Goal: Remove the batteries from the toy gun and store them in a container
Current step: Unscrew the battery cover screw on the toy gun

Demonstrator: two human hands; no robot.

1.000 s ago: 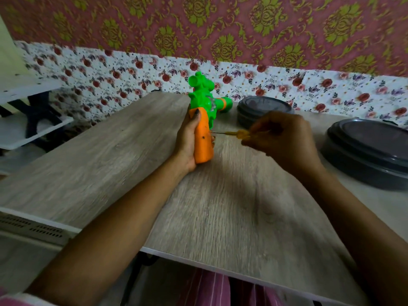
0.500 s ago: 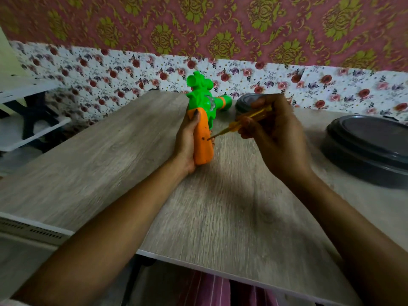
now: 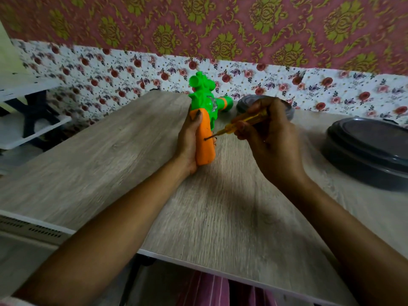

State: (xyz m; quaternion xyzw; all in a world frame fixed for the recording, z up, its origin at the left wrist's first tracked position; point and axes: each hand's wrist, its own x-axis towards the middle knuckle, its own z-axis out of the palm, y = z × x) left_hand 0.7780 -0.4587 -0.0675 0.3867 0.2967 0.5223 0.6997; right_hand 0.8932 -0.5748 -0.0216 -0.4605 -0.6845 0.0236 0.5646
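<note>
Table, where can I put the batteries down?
Bare wood lies left of the left hand, out to the left edge of the table, and from the gun to the near edge. Crowded around the screwdriver and right hand, and by the big container and small container at right.

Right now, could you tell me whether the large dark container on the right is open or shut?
Shut: the container has its dark lid seated on top.
</note>
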